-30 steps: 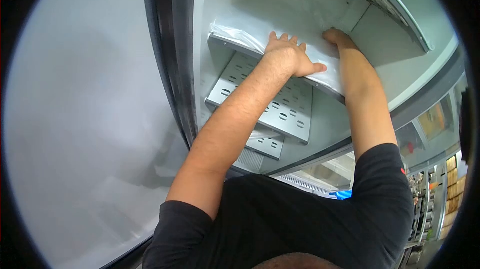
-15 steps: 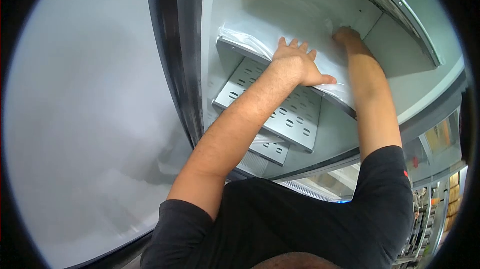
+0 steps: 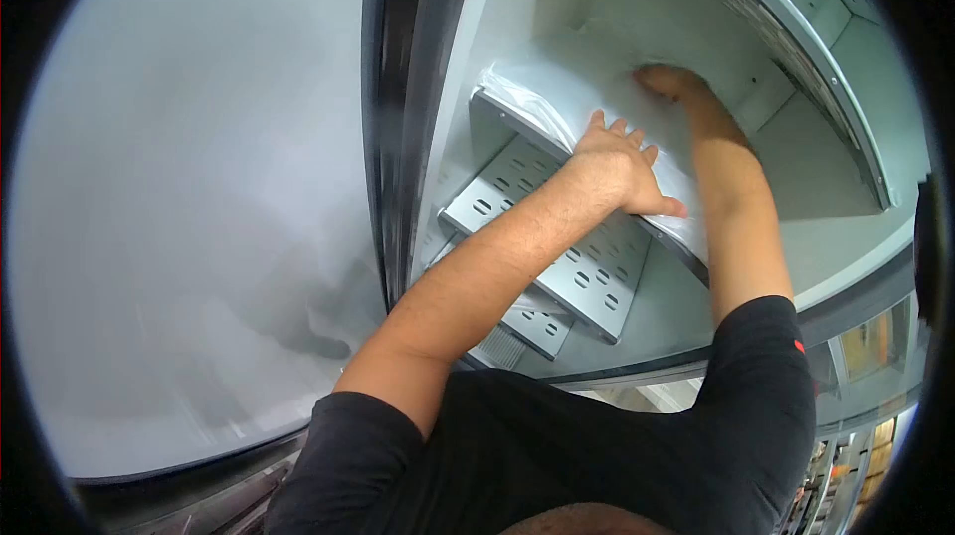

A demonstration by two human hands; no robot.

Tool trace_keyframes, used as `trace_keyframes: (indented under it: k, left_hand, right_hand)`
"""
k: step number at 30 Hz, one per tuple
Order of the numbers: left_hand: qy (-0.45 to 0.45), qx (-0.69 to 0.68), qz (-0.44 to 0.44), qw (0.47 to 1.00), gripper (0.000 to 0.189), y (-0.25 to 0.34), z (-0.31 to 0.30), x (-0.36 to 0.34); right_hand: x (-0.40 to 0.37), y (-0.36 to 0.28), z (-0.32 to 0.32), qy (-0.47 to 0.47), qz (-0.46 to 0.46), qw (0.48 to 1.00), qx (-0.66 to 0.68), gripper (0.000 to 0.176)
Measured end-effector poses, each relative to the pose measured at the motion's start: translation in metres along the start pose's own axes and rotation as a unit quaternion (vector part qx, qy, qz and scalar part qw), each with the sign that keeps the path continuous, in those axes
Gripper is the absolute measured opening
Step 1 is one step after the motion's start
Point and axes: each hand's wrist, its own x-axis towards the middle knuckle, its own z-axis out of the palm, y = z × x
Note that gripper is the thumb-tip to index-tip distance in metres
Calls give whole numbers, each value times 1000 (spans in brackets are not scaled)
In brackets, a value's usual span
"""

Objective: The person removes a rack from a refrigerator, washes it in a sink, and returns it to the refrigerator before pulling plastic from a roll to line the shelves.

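Observation:
A clear plastic sheet [image 3: 532,102] covers the upper shelf of a white cabinet and folds over its grey front edge. My left hand [image 3: 622,165] lies on the sheet at that edge, fingers spread and thumb out to the right. Deeper in, toward the back wall, my right hand [image 3: 668,83] rests low on the covered shelf with its fingers stretched to the left. The fingertips are dim and partly hard to make out. Nothing can be seen held in either hand.
Perforated metal shelves [image 3: 587,276] sit below the covered one. A curved shelf edge [image 3: 796,28] hangs above my right arm. At left stands a large grey door panel [image 3: 219,187] with a dark gasket [image 3: 398,117]. Stocked racks [image 3: 846,475] appear at lower right.
My right hand has slid left along the back of the shelf, its fingers now pointing left. My left hand stays spread on the front edge. The whole view has shifted.

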Motion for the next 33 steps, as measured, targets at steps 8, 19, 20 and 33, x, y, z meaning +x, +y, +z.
trace_keyframes:
  k: [8,19,20,33]
  left_hand:
    - [-9,-3,-2,1000,103,4,-2,-2]
    - [43,-32,10,998,107,0,1,-5]
    - [86,-37,17,995,106,-1,5,-2]
    - [291,-544,28,786,49,-107,-46,4]
  right_hand:
    - [60,-43,-20,35,-90,991,93,45]
    - [94,-52,-3,68,-196,978,12,49]
    - [104,-45,-13,51,-202,978,-17,49]
    - [-119,-6,-25,113,-28,989,-90,47]
